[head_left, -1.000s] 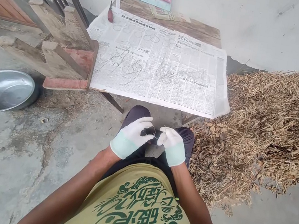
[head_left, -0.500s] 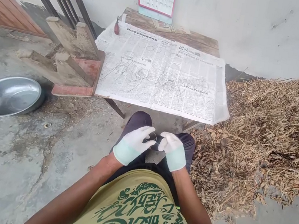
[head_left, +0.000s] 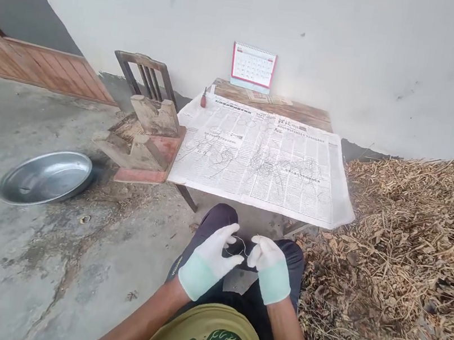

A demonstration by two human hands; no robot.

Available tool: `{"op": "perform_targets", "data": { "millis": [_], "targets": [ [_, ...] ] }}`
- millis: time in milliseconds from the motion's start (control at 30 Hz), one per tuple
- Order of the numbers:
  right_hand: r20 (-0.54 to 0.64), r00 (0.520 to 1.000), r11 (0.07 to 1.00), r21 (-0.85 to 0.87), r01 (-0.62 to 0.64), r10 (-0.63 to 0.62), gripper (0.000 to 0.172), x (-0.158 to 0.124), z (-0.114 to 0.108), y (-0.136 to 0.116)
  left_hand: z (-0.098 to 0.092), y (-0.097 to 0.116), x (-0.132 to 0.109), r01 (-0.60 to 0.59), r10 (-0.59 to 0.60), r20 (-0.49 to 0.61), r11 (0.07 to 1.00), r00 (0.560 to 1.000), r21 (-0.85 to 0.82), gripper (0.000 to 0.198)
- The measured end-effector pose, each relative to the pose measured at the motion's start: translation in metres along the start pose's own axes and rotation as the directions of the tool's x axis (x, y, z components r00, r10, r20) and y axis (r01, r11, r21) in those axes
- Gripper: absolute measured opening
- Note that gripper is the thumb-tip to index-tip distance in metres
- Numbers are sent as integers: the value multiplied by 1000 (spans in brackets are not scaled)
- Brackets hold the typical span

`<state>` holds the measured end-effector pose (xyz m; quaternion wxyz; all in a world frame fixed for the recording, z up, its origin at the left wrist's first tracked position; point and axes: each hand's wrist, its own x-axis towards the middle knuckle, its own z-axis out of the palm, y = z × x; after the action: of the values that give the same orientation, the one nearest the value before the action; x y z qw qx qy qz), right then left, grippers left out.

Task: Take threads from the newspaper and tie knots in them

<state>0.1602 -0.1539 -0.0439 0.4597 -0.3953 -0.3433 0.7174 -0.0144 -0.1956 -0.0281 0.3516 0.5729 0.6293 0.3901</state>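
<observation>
A thin, pale curved wire [head_left: 244,246] spans the gap between my two gloved hands, above my lap. My left hand [head_left: 214,256], in a white glove with a mint cuff, has thumb and fingers curved around the wire's left part. The fingertips of my right hand [head_left: 267,261] are pinched together on its right end. Beyond my knees, newspaper [head_left: 233,185] covers a wooden table [head_left: 303,113]; several thin loops of wire [head_left: 222,158] lie on it. A red-handled tool [head_left: 204,100] stands at the paper's far left corner.
A desk calendar [head_left: 253,67] stands at the table's back by the wall. Left are a wooden chair [head_left: 152,71], a wooden stand with notched blocks [head_left: 145,175] and a metal basin [head_left: 46,177] on the floor. Dry stalks [head_left: 405,236] are heaped at right.
The view has tilted up and shifted left, so the table and hands appear lower and further right. My left thumb and fingers look more spread, and more of the wire shows between my hands.
</observation>
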Motion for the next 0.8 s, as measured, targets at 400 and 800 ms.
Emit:
{"op": "perform_targets", "data": {
  "millis": [400,800],
  "targets": [
    [-14,1000,1000,-7,-25,25,43,3,-4,6,4,-3,11,367,-326,175,757,929,-540,60],
    [-32,999,1000,20,-16,16,42,2,-9,10,13,-20,14,388,-322,218,731,921,-561,57]
  ]
}}
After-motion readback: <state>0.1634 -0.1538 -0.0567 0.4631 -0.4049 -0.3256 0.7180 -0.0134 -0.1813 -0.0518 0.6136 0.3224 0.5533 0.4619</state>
